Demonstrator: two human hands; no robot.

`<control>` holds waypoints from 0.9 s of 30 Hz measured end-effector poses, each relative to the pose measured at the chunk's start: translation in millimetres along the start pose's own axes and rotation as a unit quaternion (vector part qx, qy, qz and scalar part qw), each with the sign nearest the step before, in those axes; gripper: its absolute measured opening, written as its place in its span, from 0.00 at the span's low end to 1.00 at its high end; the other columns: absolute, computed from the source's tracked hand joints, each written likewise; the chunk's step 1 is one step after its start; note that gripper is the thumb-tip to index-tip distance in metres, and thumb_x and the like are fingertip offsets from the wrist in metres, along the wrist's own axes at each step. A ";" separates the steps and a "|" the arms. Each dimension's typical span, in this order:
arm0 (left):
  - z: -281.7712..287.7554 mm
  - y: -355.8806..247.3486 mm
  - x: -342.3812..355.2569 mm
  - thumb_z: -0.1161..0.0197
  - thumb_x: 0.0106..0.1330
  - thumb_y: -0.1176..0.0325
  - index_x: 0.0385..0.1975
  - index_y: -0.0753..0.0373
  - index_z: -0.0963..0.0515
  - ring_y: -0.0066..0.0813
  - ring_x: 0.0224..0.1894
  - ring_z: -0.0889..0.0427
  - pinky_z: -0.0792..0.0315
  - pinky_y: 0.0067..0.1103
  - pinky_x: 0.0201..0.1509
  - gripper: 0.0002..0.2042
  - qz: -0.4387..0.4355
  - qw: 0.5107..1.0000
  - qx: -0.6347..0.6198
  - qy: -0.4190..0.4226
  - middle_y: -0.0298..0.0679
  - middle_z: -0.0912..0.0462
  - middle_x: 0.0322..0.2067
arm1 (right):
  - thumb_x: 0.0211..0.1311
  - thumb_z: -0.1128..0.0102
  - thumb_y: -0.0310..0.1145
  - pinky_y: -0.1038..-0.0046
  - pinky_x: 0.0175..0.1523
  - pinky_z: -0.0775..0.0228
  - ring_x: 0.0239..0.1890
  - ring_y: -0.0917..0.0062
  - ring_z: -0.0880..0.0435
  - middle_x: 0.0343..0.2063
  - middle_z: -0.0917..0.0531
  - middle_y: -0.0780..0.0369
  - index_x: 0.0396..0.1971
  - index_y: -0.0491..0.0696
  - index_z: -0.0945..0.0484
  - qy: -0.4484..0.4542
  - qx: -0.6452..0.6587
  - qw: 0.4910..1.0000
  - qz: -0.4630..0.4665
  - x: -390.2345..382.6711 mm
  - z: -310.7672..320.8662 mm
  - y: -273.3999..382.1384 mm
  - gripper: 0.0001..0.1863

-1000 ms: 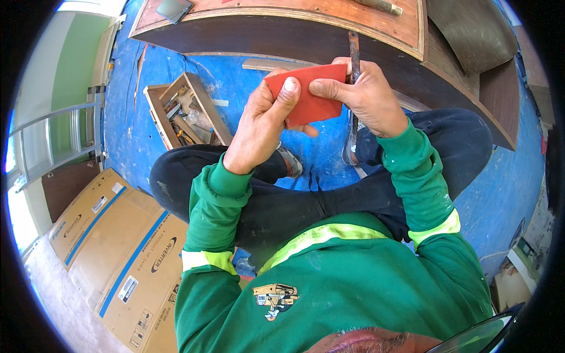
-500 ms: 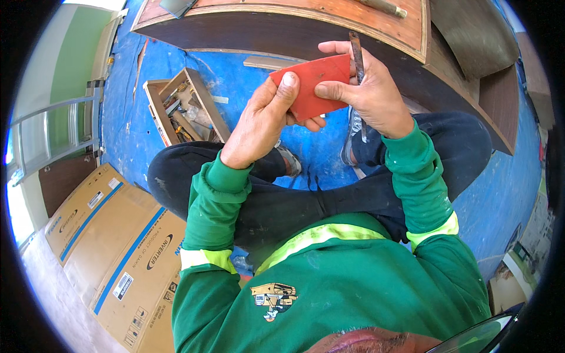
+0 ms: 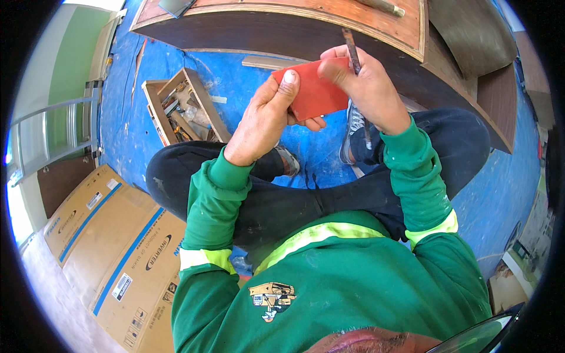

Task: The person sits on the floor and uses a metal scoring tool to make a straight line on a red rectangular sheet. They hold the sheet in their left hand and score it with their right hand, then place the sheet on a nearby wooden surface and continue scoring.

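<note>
My left hand [image 3: 265, 112] pinches a flat red rectangular piece [image 3: 321, 97] at its left side, thumb on top and fingers beneath. The piece looks like a stiff sheet or thin board. My right hand [image 3: 374, 85] grips a narrow, rusty metal strip [image 3: 351, 52] that runs through its fingers. The strip's upper end points away from me, and its lower end [image 3: 368, 135] shows below the palm. The right thumb, smeared by motion, lies over the red piece's upper right corner. Whether the hidden right fingers touch the red piece I cannot tell.
A wooden box of tools [image 3: 220, 126] stands left on the blue floor sheet [image 3: 235, 82]. A wood-topped cabinet [image 3: 265, 35] lies ahead. A curved dark panel [image 3: 477, 35] leans at right. Flattened cardboard [image 3: 118, 247] and a metal ladder [image 3: 53, 117] are at left.
The right thumb has moved up across the red piece toward its upper corner. The metal strip tilts more, its top further left. The left hand's grip stays the same.
</note>
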State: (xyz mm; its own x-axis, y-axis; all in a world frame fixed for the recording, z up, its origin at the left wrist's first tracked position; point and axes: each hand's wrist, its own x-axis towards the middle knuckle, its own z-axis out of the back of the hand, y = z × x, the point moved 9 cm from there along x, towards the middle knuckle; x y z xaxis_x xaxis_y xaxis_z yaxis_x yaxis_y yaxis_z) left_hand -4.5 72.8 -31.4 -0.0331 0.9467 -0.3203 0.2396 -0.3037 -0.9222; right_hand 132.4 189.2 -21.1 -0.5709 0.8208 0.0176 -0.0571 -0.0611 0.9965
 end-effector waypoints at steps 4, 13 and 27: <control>0.9 -6.5 -2.3 0.54 0.93 0.40 0.72 0.71 0.25 0.36 0.41 0.06 0.11 0.30 0.51 0.34 -0.021 0.999 0.043 -0.004 0.49 0.08 0.47 | 0.77 0.21 0.46 0.73 0.45 0.16 0.39 0.81 0.10 0.37 0.07 0.60 0.49 0.41 0.12 0.027 -0.031 0.999 -0.006 -2.5 -8.9 -3.2 0.21; 10.8 1.4 -0.9 0.53 0.92 0.39 0.72 0.70 0.24 0.35 0.40 0.06 0.11 0.30 0.49 0.35 0.017 1.000 0.000 -0.021 0.48 0.08 0.48 | 0.77 0.24 0.33 0.71 0.52 0.13 0.44 0.80 0.08 0.44 0.06 0.59 0.65 0.41 0.15 0.108 -0.009 0.989 -0.100 -4.4 6.0 -8.1 0.22; 19.4 -7.7 -2.1 0.53 0.94 0.46 0.72 0.73 0.27 0.38 0.37 0.06 0.10 0.30 0.48 0.31 0.012 0.999 -0.030 -0.028 0.53 0.09 0.49 | 0.85 0.32 0.41 0.72 0.53 0.16 0.37 0.77 0.13 0.43 0.05 0.57 0.63 0.40 0.14 -0.092 -0.158 0.981 0.067 16.7 49.3 3.4 0.20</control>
State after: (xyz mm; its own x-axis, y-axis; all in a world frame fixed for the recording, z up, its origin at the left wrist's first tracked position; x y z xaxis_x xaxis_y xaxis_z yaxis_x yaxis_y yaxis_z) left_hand -25.2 71.1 -27.8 -0.0811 0.9311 -0.3556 0.2988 -0.3177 -0.8999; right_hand 163.1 230.7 -13.4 -0.4351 0.8800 0.1905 -0.2597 -0.3252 0.9093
